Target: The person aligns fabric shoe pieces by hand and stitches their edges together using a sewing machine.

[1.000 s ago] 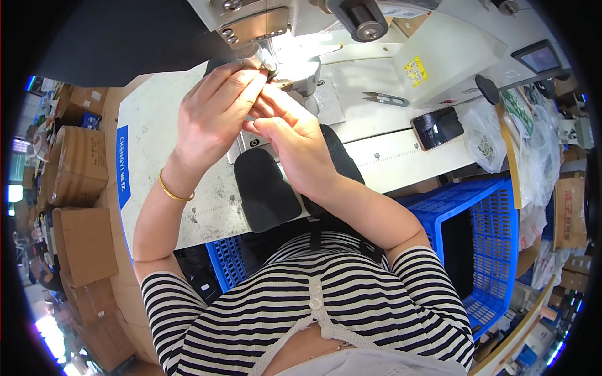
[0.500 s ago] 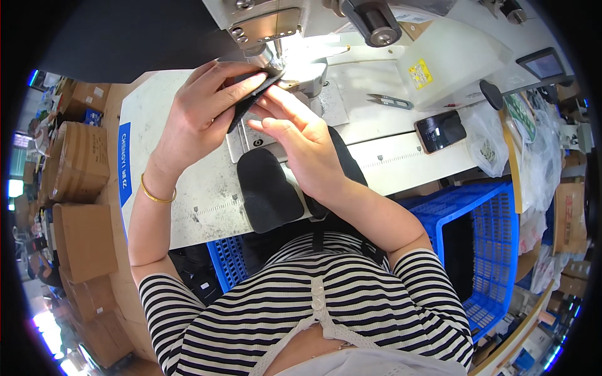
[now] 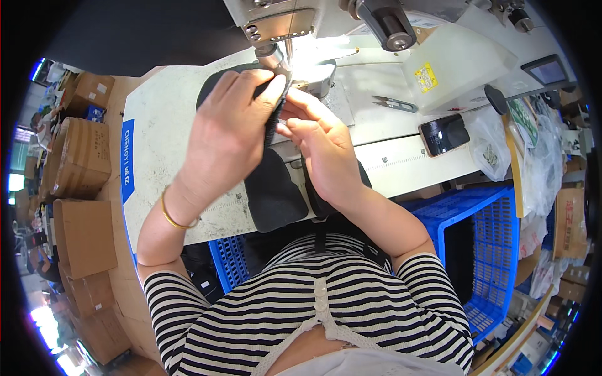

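Observation:
A dark, soft fabric piece [image 3: 273,125] stands on edge under the needle area of the sewing machine [image 3: 279,28]. My left hand [image 3: 229,125] is closed on it, with thumb and fingers near the presser area. More of the dark piece shows behind this hand, to its far left. From the other side, my right hand [image 3: 323,147] pinches the lower part of the same piece between thumb and fingers; the fingertips are partly hidden. Nearer to me, a black padded piece with a rounded outline [image 3: 273,194] lies at the table's front edge. Another dark piece is partly covered by my right hand.
Thread snips [image 3: 395,103] and a phone [image 3: 443,135] lie on the white table [image 3: 157,156] to the right. Beside the phone is a clear plastic bag [image 3: 489,147]. A blue crate [image 3: 480,250] stands below at the right, and cardboard boxes [image 3: 81,156] are stacked at the left.
My left hand has moved right and turned over the fabric, which now stands more upright. More dark material shows at the far left. My right hand has shifted slightly right and nearer.

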{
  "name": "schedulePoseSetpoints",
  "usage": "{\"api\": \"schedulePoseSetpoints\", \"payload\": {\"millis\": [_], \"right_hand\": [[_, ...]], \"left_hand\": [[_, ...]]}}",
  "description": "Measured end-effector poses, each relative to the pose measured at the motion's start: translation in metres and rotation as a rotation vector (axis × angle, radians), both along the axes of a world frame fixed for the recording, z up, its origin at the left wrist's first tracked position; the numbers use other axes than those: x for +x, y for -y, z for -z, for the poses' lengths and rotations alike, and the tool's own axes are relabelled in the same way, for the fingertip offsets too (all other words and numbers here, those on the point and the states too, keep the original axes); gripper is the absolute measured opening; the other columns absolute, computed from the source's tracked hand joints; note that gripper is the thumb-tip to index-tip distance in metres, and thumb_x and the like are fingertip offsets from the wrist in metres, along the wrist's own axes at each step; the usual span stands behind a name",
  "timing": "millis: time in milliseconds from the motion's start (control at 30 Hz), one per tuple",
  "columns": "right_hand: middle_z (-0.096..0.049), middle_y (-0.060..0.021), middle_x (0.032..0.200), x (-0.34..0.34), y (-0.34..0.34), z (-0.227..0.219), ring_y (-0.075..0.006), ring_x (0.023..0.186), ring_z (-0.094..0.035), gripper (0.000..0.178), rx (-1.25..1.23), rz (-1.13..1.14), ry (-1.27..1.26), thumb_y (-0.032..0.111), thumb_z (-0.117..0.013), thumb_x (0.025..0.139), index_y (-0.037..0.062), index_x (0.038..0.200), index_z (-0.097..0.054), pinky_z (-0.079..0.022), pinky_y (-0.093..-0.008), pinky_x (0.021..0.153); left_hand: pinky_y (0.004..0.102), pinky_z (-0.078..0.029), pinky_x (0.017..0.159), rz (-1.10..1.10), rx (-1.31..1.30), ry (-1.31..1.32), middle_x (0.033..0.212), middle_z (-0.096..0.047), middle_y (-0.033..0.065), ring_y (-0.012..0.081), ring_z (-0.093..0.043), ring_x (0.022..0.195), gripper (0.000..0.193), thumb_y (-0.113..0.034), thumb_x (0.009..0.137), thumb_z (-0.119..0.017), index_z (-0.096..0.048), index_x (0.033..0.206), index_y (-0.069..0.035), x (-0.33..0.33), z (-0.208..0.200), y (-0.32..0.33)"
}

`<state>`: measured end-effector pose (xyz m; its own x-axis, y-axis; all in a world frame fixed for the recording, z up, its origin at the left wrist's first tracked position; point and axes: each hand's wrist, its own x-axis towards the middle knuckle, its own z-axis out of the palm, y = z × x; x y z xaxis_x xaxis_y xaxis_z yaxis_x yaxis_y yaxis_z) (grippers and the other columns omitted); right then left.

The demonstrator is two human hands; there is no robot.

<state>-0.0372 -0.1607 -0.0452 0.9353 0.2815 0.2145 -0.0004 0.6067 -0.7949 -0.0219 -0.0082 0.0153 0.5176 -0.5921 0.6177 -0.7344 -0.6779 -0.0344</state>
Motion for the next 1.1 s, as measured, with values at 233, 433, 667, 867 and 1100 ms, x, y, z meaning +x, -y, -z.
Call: {"api": "schedulePoseSetpoints", "payload": {"millis": [233, 433, 667, 867, 1100], "right_hand": [[-0.064, -0.0088, 0.118, -0.006, 0.009, 0.002, -0.0119, 0.106, -0.059, 0.041, -0.137, 0.067, 0.041, -0.001, -0.056, 0.09, -0.0046, 0.13, -0.054, -0.047, -0.0261, 0.094], [-0.071, -0.0067, 0.082, -0.015, 0.023, 0.003, -0.011, 0.072, -0.068, 0.016, -0.322, -0.024, -0.039, 0.009, -0.059, 0.096, -0.0031, 0.094, -0.068, -0.054, -0.0231, 0.066], [-0.068, -0.0068, 0.075, -0.025, 0.03, -0.007, -0.0102, 0.07, -0.067, 0.022, -0.488, 0.069, 0.118, 0.009, -0.05, 0.1, -0.0046, 0.091, -0.065, -0.055, -0.023, 0.067], [-0.067, -0.0084, 0.068, -0.023, 0.033, -0.008, -0.0125, 0.061, -0.067, 0.023, -0.608, 0.175, 0.205, 0.012, -0.053, 0.095, -0.0041, 0.082, -0.062, -0.051, -0.0244, 0.056], [-0.065, -0.0057, 0.064, -0.018, 0.033, -0.007, -0.0079, 0.054, -0.06, 0.023, -0.444, 0.104, 0.051, 0.011, -0.049, 0.095, -0.0027, 0.083, -0.063, -0.046, -0.0222, 0.05]], "left_hand": [[0.035, -0.05, 0.08, -0.079, -0.225, -0.169, 0.115, -0.055, 0.0157, 0.03, -0.056, 0.095, 0.051, 0.01, 0.066, -0.061, -0.062, 0.116, 0.002, -0.024, 0.016, 0.017], [0.0318, -0.055, 0.07, 0.048, -0.305, 0.048, 0.09, -0.068, 0.0112, 0.0253, -0.066, 0.078, 0.031, 0.012, 0.068, -0.072, -0.072, 0.097, 0.003, -0.031, 0.032, -0.004], [0.034, -0.058, 0.067, 0.2, -0.076, 0.278, 0.094, -0.066, 0.0175, 0.0267, -0.066, 0.082, 0.037, -0.001, 0.058, -0.07, -0.069, 0.093, 0.013, -0.032, 0.038, 0.001], [0.0319, -0.058, 0.065, 0.194, -0.018, 0.307, 0.093, -0.067, 0.0167, 0.0265, -0.066, 0.079, 0.032, 0.006, 0.06, -0.071, -0.072, 0.092, 0.009, -0.035, 0.036, 0.009], [0.0349, -0.055, 0.071, 0.005, -0.167, 0.246, 0.097, -0.065, 0.0131, 0.0278, -0.064, 0.086, 0.036, 0.003, 0.062, -0.074, -0.071, 0.097, 0.005, -0.028, 0.04, 0.011]]}}
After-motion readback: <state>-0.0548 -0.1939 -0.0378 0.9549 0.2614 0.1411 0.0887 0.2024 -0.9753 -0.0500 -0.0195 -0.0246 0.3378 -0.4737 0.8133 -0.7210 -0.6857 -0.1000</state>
